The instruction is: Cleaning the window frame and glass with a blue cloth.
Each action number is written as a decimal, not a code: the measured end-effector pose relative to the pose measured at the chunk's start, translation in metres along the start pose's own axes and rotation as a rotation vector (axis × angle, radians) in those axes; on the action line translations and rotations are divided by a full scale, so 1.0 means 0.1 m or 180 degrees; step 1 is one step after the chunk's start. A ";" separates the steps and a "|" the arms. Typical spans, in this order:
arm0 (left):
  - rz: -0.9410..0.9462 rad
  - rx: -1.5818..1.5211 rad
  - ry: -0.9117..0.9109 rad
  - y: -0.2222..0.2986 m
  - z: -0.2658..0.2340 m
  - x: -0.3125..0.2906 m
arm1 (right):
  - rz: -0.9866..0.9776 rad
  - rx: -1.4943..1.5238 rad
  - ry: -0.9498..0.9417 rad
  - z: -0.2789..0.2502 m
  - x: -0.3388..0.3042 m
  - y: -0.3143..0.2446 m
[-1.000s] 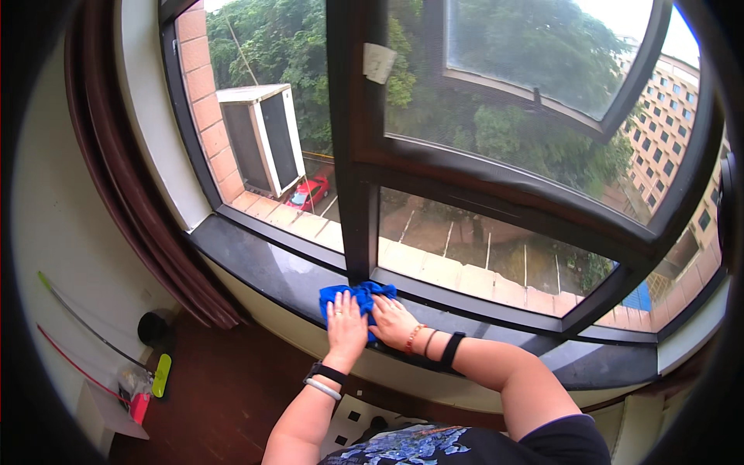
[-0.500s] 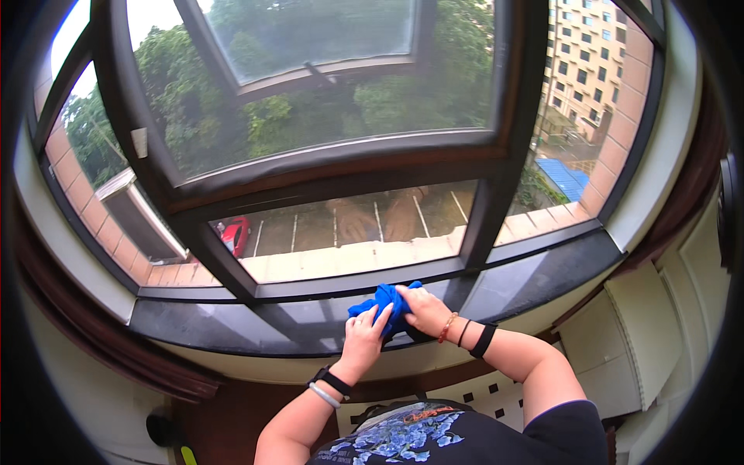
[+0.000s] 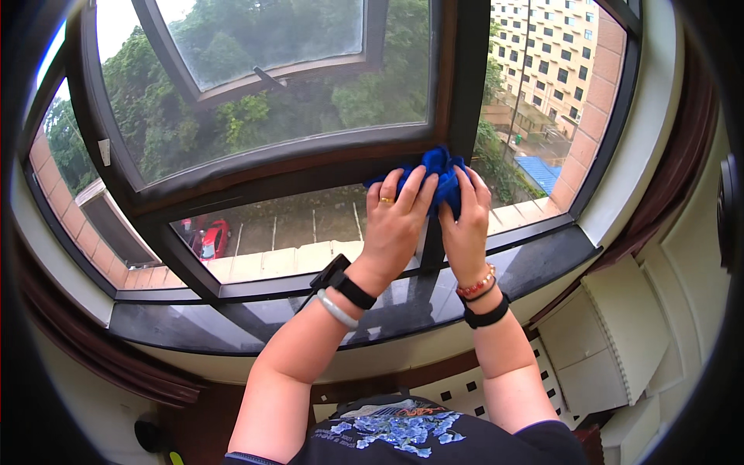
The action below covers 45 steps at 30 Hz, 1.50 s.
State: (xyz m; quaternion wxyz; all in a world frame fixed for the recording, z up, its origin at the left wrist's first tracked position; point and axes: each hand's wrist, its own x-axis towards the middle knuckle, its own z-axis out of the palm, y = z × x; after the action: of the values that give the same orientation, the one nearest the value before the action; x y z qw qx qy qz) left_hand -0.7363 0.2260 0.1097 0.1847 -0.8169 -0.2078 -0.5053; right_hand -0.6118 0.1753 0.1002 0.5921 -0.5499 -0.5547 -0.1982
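A bunched blue cloth (image 3: 439, 164) is pressed against the dark window frame (image 3: 310, 172), where the crossbar meets the right upright. My left hand (image 3: 397, 217) lies over the cloth's left side, its fingers bent onto it and a ring on one finger. On the cloth's right side, my right hand (image 3: 466, 225) grips it with thumb and fingers. Both arms reach forward and up over the sill. Part of the cloth is hidden under my fingers.
Below the window runs a dark, glossy sill (image 3: 186, 325). A window handle (image 3: 268, 77) sits on the upper frame. Dark curtains (image 3: 116, 368) hang at both sides, and a white cabinet (image 3: 597, 333) stands at the right. Outside are a red car (image 3: 211, 239) and trees.
Both hands have moved up and away from the sill, carrying the blue cloth to the window frame's crossbar. The view has shifted a little to the right.
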 end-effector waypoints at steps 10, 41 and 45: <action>-0.0136 0.0522 0.0061 -0.20 -0.05 -0.09 | -0.0388 -0.0658 0.0098 0.40 0.00 -0.29; -0.0994 0.1403 0.0229 -1.84 -1.75 -1.31 | -0.1224 -0.0341 -0.0321 2.07 -0.66 -2.31; -0.1140 0.1471 0.0336 -2.09 -1.98 -1.51 | -0.1405 -0.0271 -0.0449 2.30 -0.75 -2.63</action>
State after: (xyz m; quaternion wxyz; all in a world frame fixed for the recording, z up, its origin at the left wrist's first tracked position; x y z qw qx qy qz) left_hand -1.0556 0.2778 0.0760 0.2843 -0.6762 -0.4483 -0.5109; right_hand -0.9583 0.2644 0.0974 0.4705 -0.4522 -0.6927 -0.3071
